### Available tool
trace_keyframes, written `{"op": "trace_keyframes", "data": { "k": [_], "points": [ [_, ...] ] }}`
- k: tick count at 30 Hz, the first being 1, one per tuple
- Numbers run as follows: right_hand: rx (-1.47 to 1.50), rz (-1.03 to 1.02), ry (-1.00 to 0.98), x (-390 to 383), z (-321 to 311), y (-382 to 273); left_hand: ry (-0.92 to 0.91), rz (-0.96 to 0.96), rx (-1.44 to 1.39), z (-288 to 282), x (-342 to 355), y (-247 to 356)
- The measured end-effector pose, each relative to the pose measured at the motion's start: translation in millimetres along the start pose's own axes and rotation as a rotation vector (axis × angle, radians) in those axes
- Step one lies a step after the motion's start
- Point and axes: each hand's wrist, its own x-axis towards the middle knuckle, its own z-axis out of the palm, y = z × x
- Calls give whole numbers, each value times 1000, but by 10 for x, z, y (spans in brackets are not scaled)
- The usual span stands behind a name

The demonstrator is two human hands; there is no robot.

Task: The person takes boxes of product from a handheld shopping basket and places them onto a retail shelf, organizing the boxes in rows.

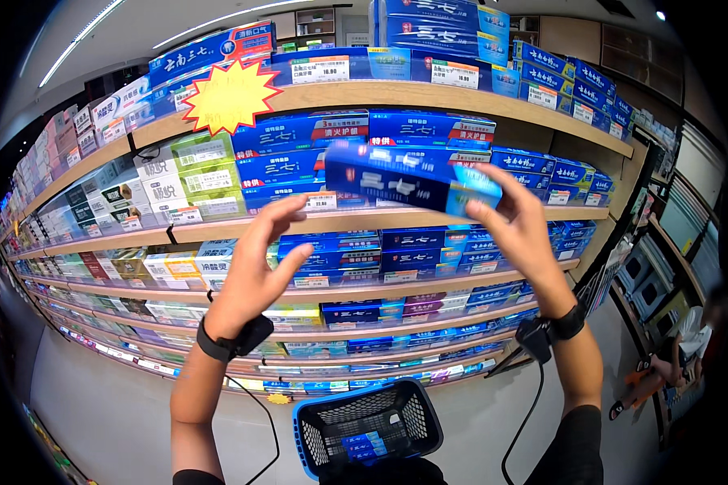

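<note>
Gripped at its right end by my right hand (505,210), a dark blue toothpaste box (396,179) with a light blue end is held up in front of the shelves, slightly tilted. My left hand (263,263) is to the left of the box, apart from it, its thumb and fingers spread with nothing between them. Behind the hands, stacked blue toothpaste boxes (299,167) fill the shelf. Low down in front of me stands a black shopping basket (423,404) with a blue rim; blue boxes (364,444) lie inside it.
Curved wooden shelf boards (429,217) carry rows of cartons and price tags. A yellow starburst sign (233,95) hangs off the upper shelf edge. At the far right, a person (687,347) sits by another rack. Cables (522,428) run down from bands on both my wrists.
</note>
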Motion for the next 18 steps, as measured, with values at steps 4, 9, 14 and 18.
{"op": "trace_keyframes", "data": {
  "k": [4,9,14,18],
  "points": [
    [-65,-180,60,1338,-464,-347,136,247,305,-422,665,319],
    [-376,-272,72,2295,-496,-618,245,409,620,-802,1241,338],
    [-531,-304,-77,2710,-410,-566,364,530,959,-1104,1670,273],
    [-559,-265,-34,2780,-222,-459,354,551,1083,-1214,2011,161]
  ]
}}
